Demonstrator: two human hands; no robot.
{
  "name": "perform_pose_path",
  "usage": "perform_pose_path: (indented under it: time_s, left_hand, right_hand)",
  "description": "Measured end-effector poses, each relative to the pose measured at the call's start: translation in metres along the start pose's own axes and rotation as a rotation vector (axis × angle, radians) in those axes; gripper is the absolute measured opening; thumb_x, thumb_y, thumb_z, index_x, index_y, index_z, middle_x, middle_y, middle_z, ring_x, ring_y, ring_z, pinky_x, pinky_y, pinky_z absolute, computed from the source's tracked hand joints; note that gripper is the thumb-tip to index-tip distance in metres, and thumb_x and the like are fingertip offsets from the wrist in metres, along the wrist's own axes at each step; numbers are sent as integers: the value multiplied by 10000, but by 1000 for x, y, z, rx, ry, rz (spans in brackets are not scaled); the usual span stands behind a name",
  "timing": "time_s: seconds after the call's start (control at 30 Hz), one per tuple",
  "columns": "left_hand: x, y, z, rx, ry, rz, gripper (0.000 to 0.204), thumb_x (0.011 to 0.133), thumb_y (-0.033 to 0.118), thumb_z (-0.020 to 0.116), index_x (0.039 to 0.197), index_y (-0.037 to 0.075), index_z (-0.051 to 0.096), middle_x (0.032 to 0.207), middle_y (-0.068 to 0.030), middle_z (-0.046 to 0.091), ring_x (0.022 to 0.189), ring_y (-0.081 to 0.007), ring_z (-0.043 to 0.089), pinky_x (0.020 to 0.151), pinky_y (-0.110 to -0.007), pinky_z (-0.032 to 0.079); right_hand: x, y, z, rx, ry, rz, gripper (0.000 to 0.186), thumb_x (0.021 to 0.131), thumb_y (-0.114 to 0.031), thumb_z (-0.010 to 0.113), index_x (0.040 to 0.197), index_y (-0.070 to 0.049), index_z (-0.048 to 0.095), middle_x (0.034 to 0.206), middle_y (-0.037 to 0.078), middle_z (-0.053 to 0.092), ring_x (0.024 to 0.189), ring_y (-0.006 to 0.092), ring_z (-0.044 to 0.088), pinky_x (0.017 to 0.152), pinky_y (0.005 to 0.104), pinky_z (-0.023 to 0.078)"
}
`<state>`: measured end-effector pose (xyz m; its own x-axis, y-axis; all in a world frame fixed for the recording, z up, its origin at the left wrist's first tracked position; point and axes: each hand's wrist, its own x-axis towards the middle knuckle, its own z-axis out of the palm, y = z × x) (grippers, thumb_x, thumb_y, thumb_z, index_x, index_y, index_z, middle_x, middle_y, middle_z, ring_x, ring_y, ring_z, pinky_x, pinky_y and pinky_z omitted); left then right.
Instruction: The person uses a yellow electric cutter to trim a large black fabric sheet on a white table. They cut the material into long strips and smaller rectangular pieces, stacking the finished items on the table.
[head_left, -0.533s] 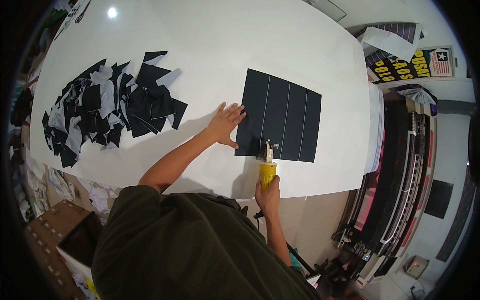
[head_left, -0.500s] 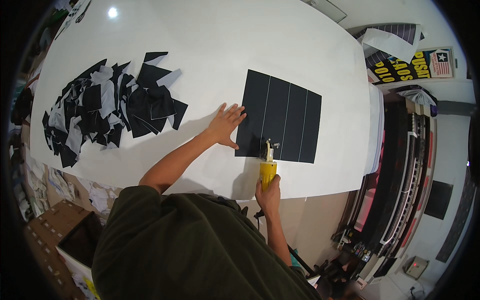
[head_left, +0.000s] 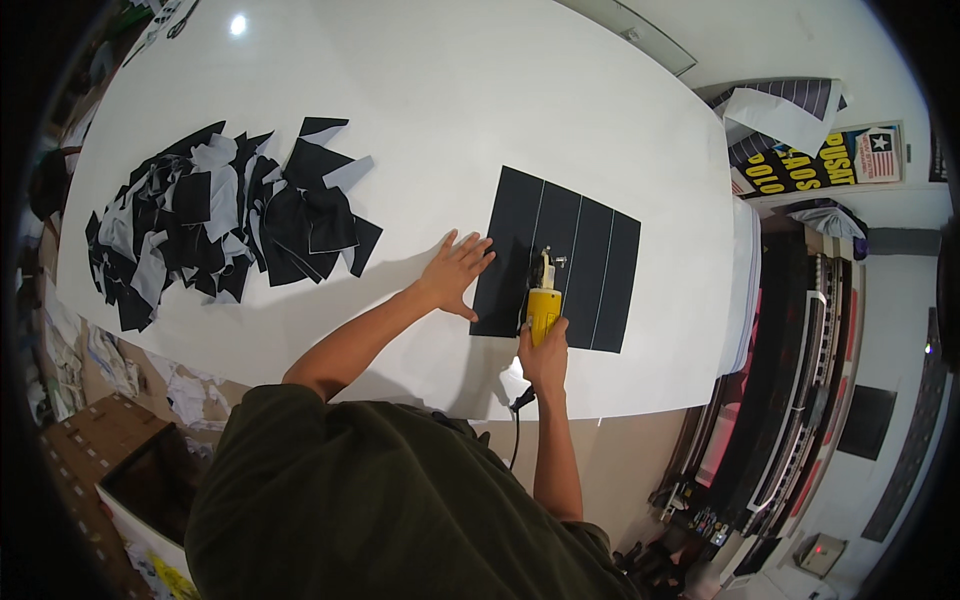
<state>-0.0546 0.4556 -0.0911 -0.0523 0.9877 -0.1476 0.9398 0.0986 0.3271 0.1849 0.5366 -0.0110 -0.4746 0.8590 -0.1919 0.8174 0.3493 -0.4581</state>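
A black fabric panel (head_left: 590, 270) with several pale lines running up it lies flat on the white table (head_left: 420, 130). My left hand (head_left: 456, 275) rests with fingers spread at the panel's left edge, fingertips on the cloth. In my right hand (head_left: 544, 357) is a yellow electric fabric cutter (head_left: 544, 312), gripped round its body. Its metal head sits over the panel, along the leftmost line, well in from the near edge. The blade itself is too small to make out. A dark cord runs from the cutter's rear down past the table edge.
A heap of black and grey fabric scraps (head_left: 215, 215) covers the table's left part. Scissors (head_left: 182, 20) lie at the far left corner. Stacked white sheets (head_left: 743, 285) stand beyond the right edge. A cardboard box (head_left: 110, 440) is on the floor at lower left.
The cutter in my right hand has moved forward, away from me, along the leftmost line, deeper over the panel. My left hand keeps its place at the panel's edge. The whole view has shifted slightly.
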Motion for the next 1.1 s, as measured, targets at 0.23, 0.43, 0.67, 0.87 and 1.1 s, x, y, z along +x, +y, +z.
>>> perform_pose_path:
  time_s: [0.23, 0.43, 0.67, 0.87, 1.1]
  left_hand:
    - [-1, 0, -2, -8, -1, 3, 1311, 657, 750, 813, 1649, 79, 280, 1741, -139, 173, 1617, -339, 106, 1273, -645, 66]
    - [0, -1, -1, -7, 7, -2, 1327, 642, 764, 808, 1653, 86, 281, 1741, -134, 180, 1619, -333, 101, 1273, -641, 49]
    - [-2, -1, -1, -12, 48, 8, 1312, 632, 755, 820, 1636, 76, 317, 1728, -152, 215, 1613, -343, 135, 1268, -650, 76]
    - [-4, -3, 3, -13, 68, 5, 1310, 621, 764, 810, 1630, 76, 337, 1724, -146, 232, 1611, -338, 141, 1265, -647, 73]
    - [-4, 1, -2, -34, 71, 8, 1314, 609, 767, 808, 1615, 54, 354, 1715, -156, 248, 1604, -353, 168, 1255, -669, 89]
  right_hand:
    - [49, -14, 2, -27, 54, -14, 473, 945, -279, 706, 1143, 22, 400, 1002, 380, 678, 908, 558, 695, 777, 561, 581]
    - [89, -21, 5, -45, 64, -43, 488, 940, -293, 708, 1158, 18, 401, 1022, 381, 683, 931, 553, 701, 789, 556, 591]
    - [132, -43, -1, -62, 58, -6, 519, 932, -321, 709, 1177, 20, 404, 1040, 389, 686, 955, 551, 704, 805, 551, 598]
    - [157, -61, -6, -65, 21, 17, 540, 925, -333, 691, 1208, 39, 421, 1084, 368, 678, 1015, 534, 692, 873, 560, 575]
    - [198, -60, 0, -62, 90, -18, 589, 901, -382, 731, 1179, 32, 417, 1065, 397, 681, 1001, 560, 688, 865, 571, 575]
